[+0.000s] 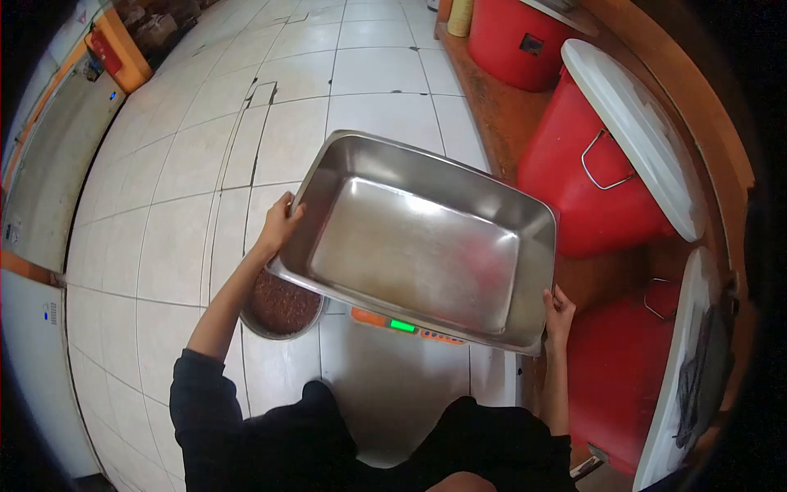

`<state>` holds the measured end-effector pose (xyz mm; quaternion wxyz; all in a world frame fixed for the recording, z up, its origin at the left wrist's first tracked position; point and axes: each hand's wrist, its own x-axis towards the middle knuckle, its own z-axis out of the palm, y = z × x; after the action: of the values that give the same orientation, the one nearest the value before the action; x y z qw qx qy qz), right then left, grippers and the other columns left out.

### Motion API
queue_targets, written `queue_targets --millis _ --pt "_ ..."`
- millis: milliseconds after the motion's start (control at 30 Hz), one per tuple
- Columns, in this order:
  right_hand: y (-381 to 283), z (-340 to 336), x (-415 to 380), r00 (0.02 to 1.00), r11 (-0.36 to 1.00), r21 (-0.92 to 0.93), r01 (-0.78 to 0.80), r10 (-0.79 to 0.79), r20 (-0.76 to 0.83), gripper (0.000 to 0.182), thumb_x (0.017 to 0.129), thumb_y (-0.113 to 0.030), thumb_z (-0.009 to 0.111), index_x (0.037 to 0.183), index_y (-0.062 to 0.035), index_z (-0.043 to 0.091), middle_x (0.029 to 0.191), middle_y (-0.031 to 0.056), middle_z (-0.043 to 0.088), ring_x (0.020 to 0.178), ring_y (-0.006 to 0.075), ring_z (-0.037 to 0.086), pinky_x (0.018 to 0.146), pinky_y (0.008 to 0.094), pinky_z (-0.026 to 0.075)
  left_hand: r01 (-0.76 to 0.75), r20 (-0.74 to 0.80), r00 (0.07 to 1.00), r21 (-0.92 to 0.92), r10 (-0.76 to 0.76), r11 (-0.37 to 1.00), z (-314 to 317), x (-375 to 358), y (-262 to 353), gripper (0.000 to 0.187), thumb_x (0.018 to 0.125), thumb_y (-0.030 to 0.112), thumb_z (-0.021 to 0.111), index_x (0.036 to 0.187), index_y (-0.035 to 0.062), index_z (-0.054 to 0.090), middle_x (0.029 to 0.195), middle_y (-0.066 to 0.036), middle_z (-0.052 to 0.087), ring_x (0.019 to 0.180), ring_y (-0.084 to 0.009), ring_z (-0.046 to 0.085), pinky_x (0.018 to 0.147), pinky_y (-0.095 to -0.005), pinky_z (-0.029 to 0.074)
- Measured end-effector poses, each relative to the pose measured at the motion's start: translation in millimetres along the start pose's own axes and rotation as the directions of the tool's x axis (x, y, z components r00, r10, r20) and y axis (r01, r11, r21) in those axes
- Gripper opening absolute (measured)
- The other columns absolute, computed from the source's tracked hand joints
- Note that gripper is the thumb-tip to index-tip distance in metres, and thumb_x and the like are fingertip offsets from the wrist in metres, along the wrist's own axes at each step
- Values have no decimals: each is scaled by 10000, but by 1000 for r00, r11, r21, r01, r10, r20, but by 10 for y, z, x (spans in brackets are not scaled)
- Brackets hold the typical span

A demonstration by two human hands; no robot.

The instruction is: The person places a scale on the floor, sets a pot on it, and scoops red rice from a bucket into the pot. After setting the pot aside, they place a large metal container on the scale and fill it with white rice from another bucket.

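Note:
A deep rectangular stainless steel pan (393, 262), with nothing in it, is held in front of me by its two short ends. My left hand (281, 223) grips the left rim, fingers closed round the edge. On the other end, my right hand (559, 315) is closed on the right rim. Below the pan, an orange digital scale (371, 317) with a lit green display (402, 325) shows partly; the pan hides the rest. A round metal bowl (283, 335) of reddish-brown grains or beans (283, 307) stands on the floor under my left forearm, partly covered by the pan.
Red bins (566, 176) with white lids (635, 135) line the right side on a brown wooden platform (500, 115). White tiled floor (287, 139) stretches ahead. Pale appliances (61, 156) stand along the left, beside an orange post (127, 57).

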<state>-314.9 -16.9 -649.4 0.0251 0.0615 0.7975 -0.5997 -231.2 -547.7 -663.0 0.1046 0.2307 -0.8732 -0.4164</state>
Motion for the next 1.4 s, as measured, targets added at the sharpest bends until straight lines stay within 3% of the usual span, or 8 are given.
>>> queue_targets --millis 200,333,400,467,600,700,1100,1400 --pt "-146 -95 -216 943 686 655 -317 155 295 484 883 -235 500 1254 45 363 1205 101 464 1047 185 461 853 272 386 -62 12 998 83 61 995 17 71 -43 215 843 209 549 858 4 485 714 -121 579 674 -153 528 597 -305 423" --pt "1742 -349 -495 989 932 340 -124 91 114 459 880 -254 449 1260 -11 360 1274 116 396 1160 235 381 986 359 291 -119 13 993 113 119 986 15 151 -76 206 845 196 545 850 -1 484 725 -121 571 669 -152 525 594 -307 423" --pt "1803 -16 -851 873 856 180 -486 465 147 429 821 -173 569 1194 -42 403 1099 100 495 1047 235 453 883 331 402 -132 4 991 88 132 987 40 219 -142 202 842 185 549 842 -3 478 716 -115 555 676 -147 529 600 -310 426" --pt "2139 434 -969 982 997 -17 -80 82 170 478 783 -96 621 1202 -41 397 1120 90 505 978 179 510 890 320 389 -135 31 991 99 133 986 25 268 -138 209 844 191 548 864 -7 483 718 -119 557 682 -148 534 607 -311 430" --pt "2258 675 -859 843 913 -3 -409 379 381 460 766 -71 644 1166 -18 421 1138 74 498 1046 170 464 917 290 353 -202 -47 978 24 203 979 42 240 -92 238 828 207 557 780 -5 459 581 -147 488 517 -187 430 503 -323 371" --pt "2685 699 -817 955 998 -42 -52 62 289 438 754 -56 654 1135 -13 444 1110 71 512 1014 163 483 896 285 369 -204 -66 976 56 207 977 69 275 -167 246 829 217 556 782 -4 461 585 -145 488 524 -186 427 510 -321 369" --pt "2586 1056 -813 967 998 37 51 -59 247 382 736 -89 685 1062 -15 498 1005 46 547 917 138 514 803 263 413 -123 -49 990 160 132 979 -2 210 -95 304 812 282 555 772 -8 474 572 -117 479 520 -169 416 502 -322 361" --pt "2089 1268 -948 864 934 303 -191 13 504 345 763 -87 658 1060 -13 501 1011 41 557 934 114 512 817 233 404 -94 114 991 195 73 976 -262 -117 -137 496 876 451 354 1116 42 502 986 -213 564 956 -293 544 815 -350 407"
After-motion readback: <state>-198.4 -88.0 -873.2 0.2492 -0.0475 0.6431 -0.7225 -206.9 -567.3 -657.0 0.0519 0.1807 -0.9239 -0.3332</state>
